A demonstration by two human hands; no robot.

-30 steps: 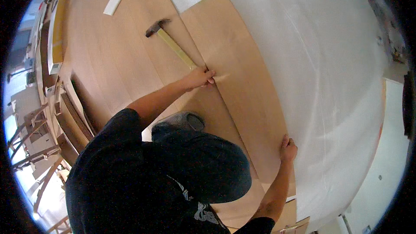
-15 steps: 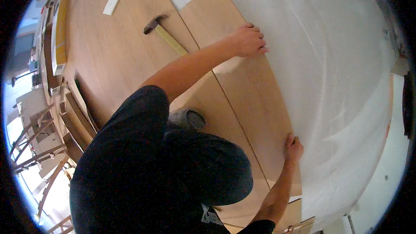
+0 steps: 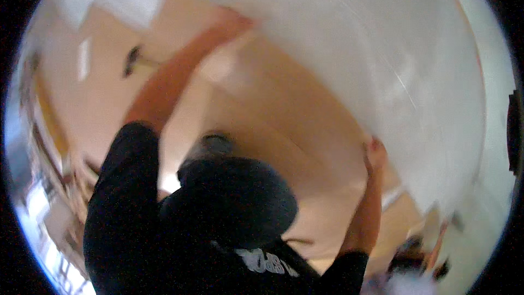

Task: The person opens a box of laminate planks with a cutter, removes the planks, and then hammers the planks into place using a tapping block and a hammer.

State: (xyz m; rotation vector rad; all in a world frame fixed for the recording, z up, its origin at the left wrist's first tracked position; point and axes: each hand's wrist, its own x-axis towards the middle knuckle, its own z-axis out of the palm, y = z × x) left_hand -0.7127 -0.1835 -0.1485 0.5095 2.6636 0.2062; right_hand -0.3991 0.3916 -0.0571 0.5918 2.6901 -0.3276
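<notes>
Catalogue of Positions, Floor Area

Plank: centre, running diagonally from upper left to lower right. Left hand: at plank's outer edge, upper centre. Right hand: same edge, right of centre. Laid boards: left of plank. Hammer: on boards, upper left. Strip: left of hammer. Underlay sheet: above and right of plank. Another person: lower right.
</notes>
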